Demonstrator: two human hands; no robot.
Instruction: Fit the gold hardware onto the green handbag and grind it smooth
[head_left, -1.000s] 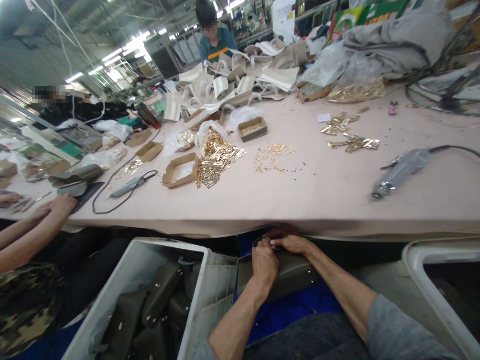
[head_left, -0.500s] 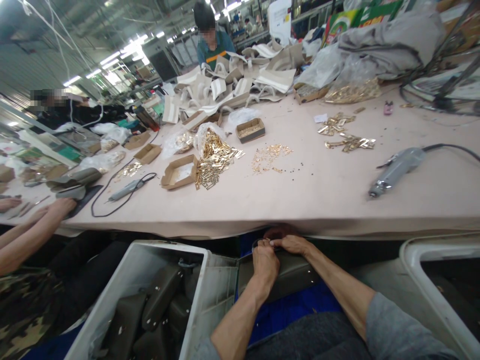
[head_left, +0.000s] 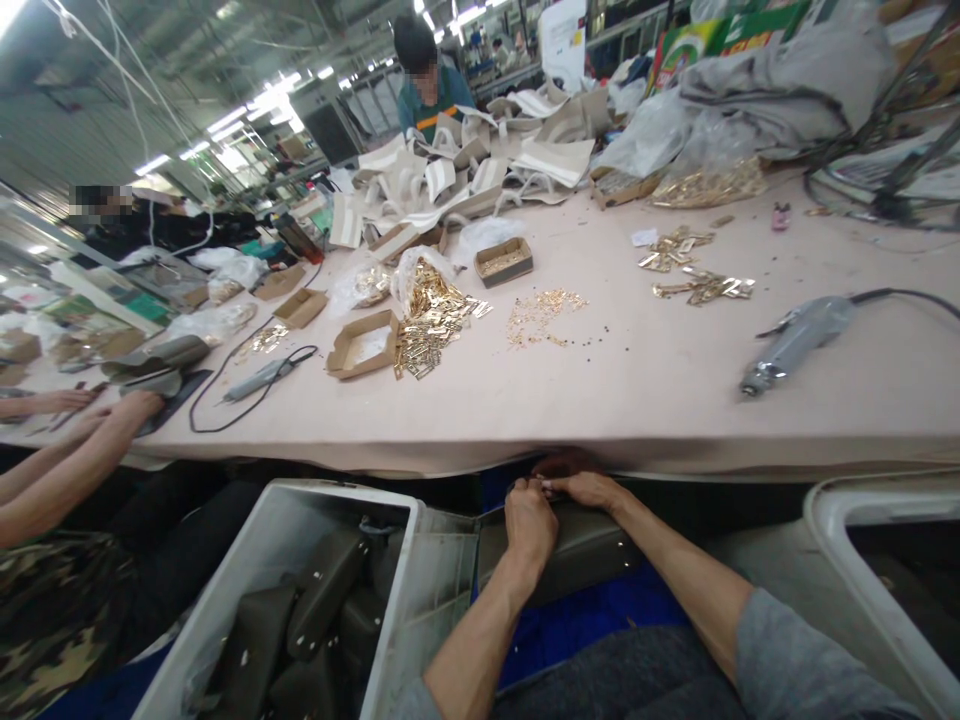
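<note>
A neighbour's hand (head_left: 71, 400) has slid farther onto the pinkish tabletop (head_left: 660, 395) beside gold metal plates (head_left: 431, 345) and an electric screwdriver (head_left: 802, 340), strip lights (head_left: 225, 121) behind; the left hand (head_left: 531, 522) and right hand (head_left: 591, 490) bunch fingers at an olive-brown bag (head_left: 592, 550) below, grip unclear.

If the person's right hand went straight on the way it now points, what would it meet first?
Most likely the left hand: the right hand points toward its fingers, which look very close. Depth there is hard to judge, so I cannot tell whether they touch.
</note>
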